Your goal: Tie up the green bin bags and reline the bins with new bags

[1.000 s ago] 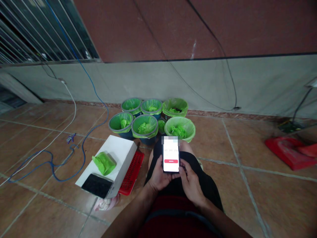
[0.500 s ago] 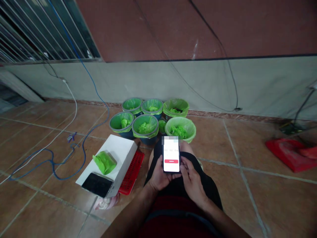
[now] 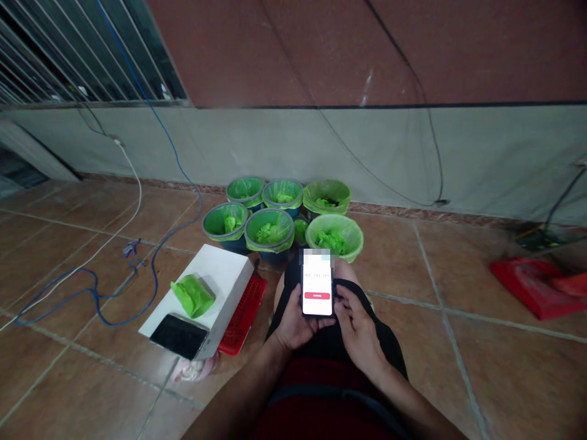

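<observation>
My left hand (image 3: 294, 322) is wrapped round the lower part of a lit smartphone (image 3: 316, 286) and holds it upright above my knee. The screen shows a timer and a red button. My right hand (image 3: 358, 327) sits just to the phone's right with its fingers loosely curled and its fingertips at the phone's edge; whether it grips the phone I cannot tell. Beyond the phone, several small buckets (image 3: 269, 233) lined with green bags stand on the tiled floor near the wall.
A white box (image 3: 219, 279) at my left carries a folded green bag (image 3: 192, 296) and a dark phone (image 3: 178, 336). A red basket (image 3: 244, 312) lies beside it. Blue and white cables (image 3: 98, 292) trail over the floor. Red plastic items (image 3: 534, 283) lie at right.
The view has drifted slightly. My right hand has eased a little away from the phone's side, and the timer on the screen has advanced.
</observation>
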{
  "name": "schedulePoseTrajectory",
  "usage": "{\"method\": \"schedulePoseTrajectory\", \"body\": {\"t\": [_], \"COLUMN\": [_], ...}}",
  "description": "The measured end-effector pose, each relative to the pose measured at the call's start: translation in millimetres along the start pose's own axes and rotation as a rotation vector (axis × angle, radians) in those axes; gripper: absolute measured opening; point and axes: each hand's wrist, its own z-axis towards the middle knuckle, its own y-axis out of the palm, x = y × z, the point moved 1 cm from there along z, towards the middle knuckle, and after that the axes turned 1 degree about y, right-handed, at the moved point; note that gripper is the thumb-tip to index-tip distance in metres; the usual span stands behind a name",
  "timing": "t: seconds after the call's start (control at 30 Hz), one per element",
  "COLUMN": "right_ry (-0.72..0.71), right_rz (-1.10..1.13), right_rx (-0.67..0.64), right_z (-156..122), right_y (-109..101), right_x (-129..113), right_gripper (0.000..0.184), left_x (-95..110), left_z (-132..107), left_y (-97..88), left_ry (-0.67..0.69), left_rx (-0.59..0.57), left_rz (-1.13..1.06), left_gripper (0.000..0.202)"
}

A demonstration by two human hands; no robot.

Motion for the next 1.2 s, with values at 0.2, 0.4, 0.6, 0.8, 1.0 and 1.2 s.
{"method": "schedulePoseTrajectory", "body": {"t": [0.2, 0.4, 0.6, 0.8, 1.0, 1.2], "right_ry": [-0.099, -0.152, -0.199, -0.158, -0.095, -0.146], "right_rz": [-0.082, -0.127, -0.164, -0.136, -0.101, -0.065], "right_rx": [-0.016, -0.044, -0.040, -0.020, 0.008, -0.129], "right_z": [-1, -4, -5, -4, -3, 26], "right_y": [-2, 0, 1, 1, -8, 13], "right_x": [-3, -3, -2, -4, -1, -15], "right_gripper": [0.042, 0.040, 0.040, 0.041, 0.043, 0.040], "left_x": [2, 2, 2, 2, 29, 90], "left_z": [-2, -3, -3, -4, -23, -57], "left_y": [7.3, 8.3, 7.8, 10.6, 6.3, -37.5], "left_ry": [0.008, 0.021, 0.021, 0.024, 0.167, 0.440], "left_rx": [-0.032, -0.026, -0.001, -0.008, 0.032, 0.238], "left_rz": [-0.028, -0.052, -0.072, -0.065, -0.129, -0.229], "left_gripper": [0.067, 0.065, 0.062, 0.065, 0.065, 0.058]}}
